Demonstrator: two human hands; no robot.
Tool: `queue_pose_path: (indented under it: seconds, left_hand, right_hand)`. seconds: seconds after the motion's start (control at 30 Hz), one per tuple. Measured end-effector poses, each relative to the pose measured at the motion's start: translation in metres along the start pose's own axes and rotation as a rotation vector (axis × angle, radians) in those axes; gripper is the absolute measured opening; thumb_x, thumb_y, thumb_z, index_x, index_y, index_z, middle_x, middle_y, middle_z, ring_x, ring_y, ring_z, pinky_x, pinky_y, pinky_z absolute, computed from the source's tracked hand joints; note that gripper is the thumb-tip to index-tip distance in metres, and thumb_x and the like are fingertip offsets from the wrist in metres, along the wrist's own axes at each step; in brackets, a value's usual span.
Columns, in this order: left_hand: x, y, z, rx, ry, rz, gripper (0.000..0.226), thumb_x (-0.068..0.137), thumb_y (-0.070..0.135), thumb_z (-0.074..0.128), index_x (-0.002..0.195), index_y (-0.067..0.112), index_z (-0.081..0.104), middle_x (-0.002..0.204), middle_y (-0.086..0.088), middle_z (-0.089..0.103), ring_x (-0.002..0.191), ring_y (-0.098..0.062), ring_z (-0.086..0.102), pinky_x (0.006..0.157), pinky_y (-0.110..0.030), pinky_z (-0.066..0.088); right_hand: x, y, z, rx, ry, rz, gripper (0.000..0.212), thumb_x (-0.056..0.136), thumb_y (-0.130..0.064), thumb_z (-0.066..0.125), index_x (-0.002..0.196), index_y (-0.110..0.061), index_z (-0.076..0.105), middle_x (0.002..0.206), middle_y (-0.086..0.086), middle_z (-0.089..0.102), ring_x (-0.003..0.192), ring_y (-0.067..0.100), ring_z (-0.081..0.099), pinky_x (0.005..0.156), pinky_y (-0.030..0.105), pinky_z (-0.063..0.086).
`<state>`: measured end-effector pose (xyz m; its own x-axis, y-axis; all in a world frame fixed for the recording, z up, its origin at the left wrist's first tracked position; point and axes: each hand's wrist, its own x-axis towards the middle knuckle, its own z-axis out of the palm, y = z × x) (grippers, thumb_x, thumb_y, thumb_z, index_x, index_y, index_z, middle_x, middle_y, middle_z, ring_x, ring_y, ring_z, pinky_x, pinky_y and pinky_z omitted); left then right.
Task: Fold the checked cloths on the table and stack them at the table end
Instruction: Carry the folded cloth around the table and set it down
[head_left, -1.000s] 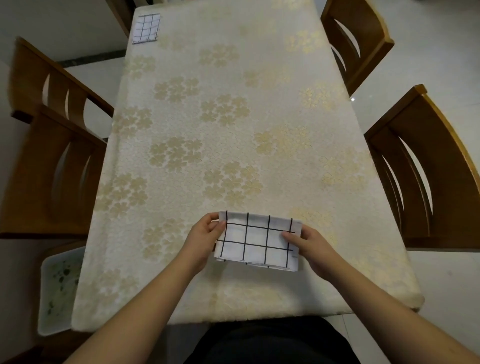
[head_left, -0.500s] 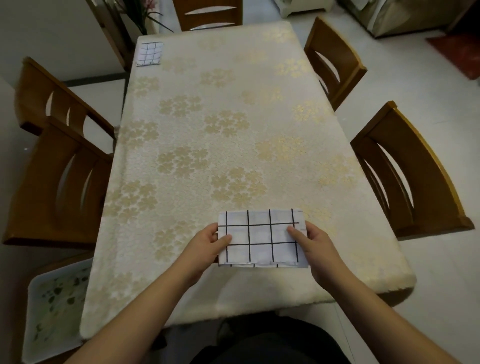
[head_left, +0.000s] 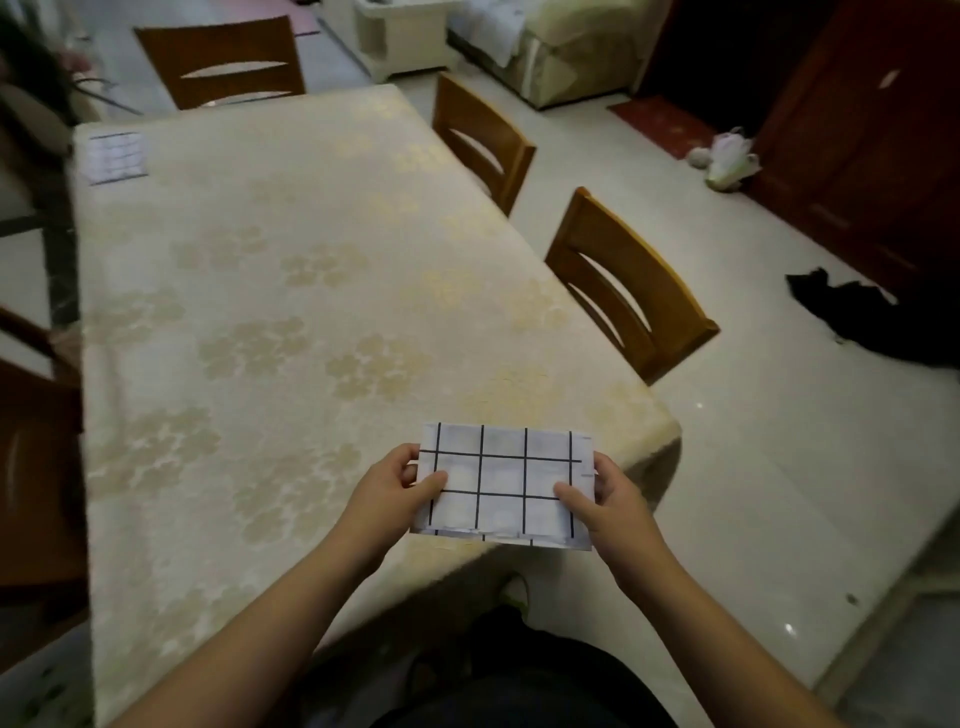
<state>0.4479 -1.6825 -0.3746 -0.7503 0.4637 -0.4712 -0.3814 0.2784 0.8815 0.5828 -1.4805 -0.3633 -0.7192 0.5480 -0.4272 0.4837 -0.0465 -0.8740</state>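
Both hands, left hand (head_left: 387, 486) and right hand (head_left: 610, 506), held the folded checked cloth (head_left: 504, 486) in a pinching grip above the bench's (head_left: 260, 291) near corner; another folded cloth (head_left: 117, 156) lay at the bench's far corner.

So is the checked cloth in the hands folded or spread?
Folded: the checked cloth is a compact rectangle with layered edges along its near side.

The bench (head_left: 270, 322) is long and covered by a cream cloth (head_left: 363, 249) patterned with pale gold flower clusters, which hangs over the near edge and right corner. At its far left corner lies a folded checked cloth (head_left: 117, 157), flat, close to the edge. Nothing else can be made out lying on the cover.
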Motion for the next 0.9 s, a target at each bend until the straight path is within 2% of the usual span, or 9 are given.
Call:
queue_pose_path:
  seconds: [0.1, 0.23, 0.4, 0.47, 0.57, 0.67, 0.83, 0.9]
  left_hand:
    - [-0.001, 0.007, 0.022, 0.047, -0.074, 0.002, 0.015, 0.096, 0.015, 0.06, 0.11, 0.02, 0.061, 0.1, 0.0, 0.076, 0.087, -0.016, 0.073, 0.072, -0.032, 0.058]
    - [0.0, 0.013, 0.058, 0.106, -0.123, -0.011, 0.011, 0.098, 0.018, 0.056, 0.106, 0.015, 0.062, 0.1, -0.003, 0.074, 0.089, -0.018, 0.072, 0.069, -0.031, 0.057]
    - [0.004, 0.02, 0.112, 0.156, -0.235, -0.018, 0.011, 0.097, 0.018, 0.057, 0.106, 0.013, 0.062, 0.1, -0.007, 0.074, 0.09, -0.02, 0.072, 0.077, -0.041, 0.06]
    - [0.008, 0.024, 0.137, 0.2, -0.275, 0.004, 0.012, 0.097, 0.019, 0.058, 0.108, 0.016, 0.062, 0.099, -0.004, 0.075, 0.089, -0.019, 0.073, 0.081, -0.043, 0.06]
    - [0.015, 0.031, 0.178, 0.288, -0.317, 0.07, 0.018, 0.095, 0.023, 0.061, 0.111, 0.031, 0.059, 0.091, 0.0, 0.075, 0.088, -0.019, 0.073, 0.082, -0.045, 0.059]
    - [0.017, 0.04, 0.227, 0.37, -0.343, 0.146, 0.026, 0.093, 0.025, 0.063, 0.114, 0.04, 0.055, 0.083, -0.001, 0.071, 0.083, -0.018, 0.072, 0.076, -0.04, 0.06]
    - [0.016, 0.05, 0.316, 0.425, -0.387, 0.245, 0.033, 0.094, 0.019, 0.062, 0.123, 0.031, 0.053, 0.084, -0.006, 0.073, 0.078, -0.012, 0.072, 0.067, -0.025, 0.059]
    - [0.015, 0.054, 0.347, 0.404, -0.405, 0.235, 0.034, 0.094, 0.018, 0.062, 0.125, 0.03, 0.053, 0.087, -0.006, 0.074, 0.08, -0.013, 0.072, 0.07, -0.026, 0.06]
  right_hand:
    - [-0.016, 0.01, -0.023, 0.038, 0.106, -0.008, 0.049, 0.09, -0.019, 0.068, 0.135, -0.025, 0.049, 0.121, -0.004, 0.066, 0.105, 0.013, 0.066, 0.089, 0.041, 0.057]
    - [-0.033, 0.025, -0.053, 0.089, 0.226, 0.009, 0.05, 0.089, -0.018, 0.069, 0.134, -0.025, 0.049, 0.118, -0.005, 0.067, 0.101, 0.011, 0.067, 0.086, 0.037, 0.059]
    - [-0.05, 0.043, -0.097, 0.167, 0.339, 0.017, 0.054, 0.088, -0.018, 0.07, 0.133, -0.031, 0.045, 0.12, -0.003, 0.066, 0.102, 0.015, 0.067, 0.085, 0.039, 0.059]
    - [-0.053, 0.052, -0.118, 0.186, 0.377, 0.031, 0.055, 0.088, -0.019, 0.07, 0.133, -0.033, 0.044, 0.119, -0.002, 0.066, 0.101, 0.016, 0.068, 0.083, 0.039, 0.06]
    - [-0.055, 0.068, -0.155, 0.234, 0.421, 0.044, 0.054, 0.087, -0.02, 0.071, 0.13, -0.038, 0.043, 0.118, -0.002, 0.068, 0.099, 0.015, 0.069, 0.083, 0.04, 0.06]
    - [-0.057, 0.085, -0.198, 0.286, 0.459, 0.051, 0.055, 0.088, -0.018, 0.071, 0.132, -0.038, 0.044, 0.113, -0.003, 0.071, 0.096, 0.013, 0.07, 0.085, 0.04, 0.059]
    - [-0.058, 0.109, -0.273, 0.355, 0.507, 0.041, 0.056, 0.088, -0.013, 0.07, 0.133, -0.035, 0.044, 0.105, -0.004, 0.074, 0.093, 0.011, 0.072, 0.085, 0.04, 0.059]
    - [-0.057, 0.116, -0.299, 0.367, 0.528, 0.039, 0.057, 0.089, -0.012, 0.069, 0.136, -0.033, 0.044, 0.103, -0.004, 0.074, 0.092, 0.011, 0.072, 0.085, 0.04, 0.058]
